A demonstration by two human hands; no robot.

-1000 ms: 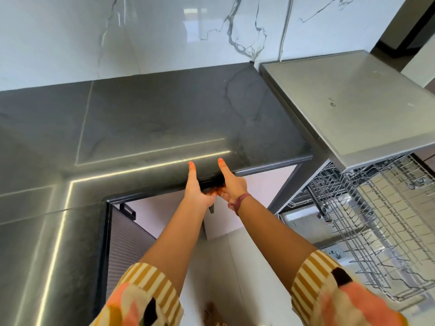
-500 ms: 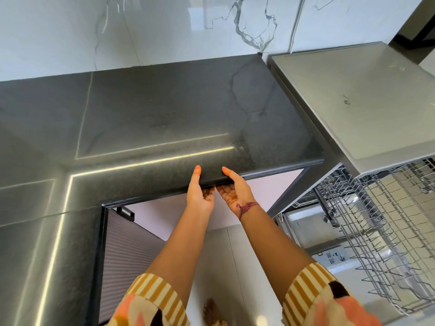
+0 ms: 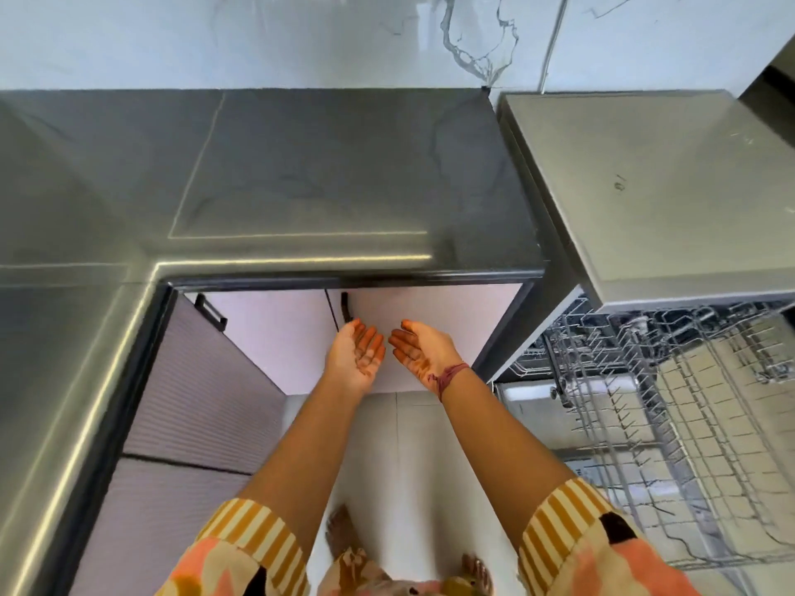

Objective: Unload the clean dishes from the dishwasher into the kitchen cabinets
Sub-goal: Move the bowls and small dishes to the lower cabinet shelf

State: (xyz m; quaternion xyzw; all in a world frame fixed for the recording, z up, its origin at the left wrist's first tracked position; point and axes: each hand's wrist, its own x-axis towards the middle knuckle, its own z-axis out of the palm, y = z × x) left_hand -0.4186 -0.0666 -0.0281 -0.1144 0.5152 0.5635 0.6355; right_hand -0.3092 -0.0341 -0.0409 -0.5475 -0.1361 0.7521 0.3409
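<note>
My left hand [image 3: 355,354] and my right hand [image 3: 419,352] are held side by side, palms up, fingers relaxed, holding nothing. They hover in front of the pale cabinet doors [image 3: 430,329] below the dark counter [image 3: 322,178], near a black door handle [image 3: 344,305]. The doors are closed. To the right the dishwasher [image 3: 645,200] stands open with its wire rack [image 3: 688,423] pulled out; I see no dishes in the part of the rack in view.
The dark stone counter wraps round the left side in an L. A second black handle [image 3: 211,311] sits on the left cabinet door. White marble wall [image 3: 301,36] rises behind. Pale floor tiles and my bare feet [image 3: 342,531] lie below.
Both hands have let go of the counter's front edge and dropped lower, turning palms up in front of the cabinet doors. The camera has tilted down.
</note>
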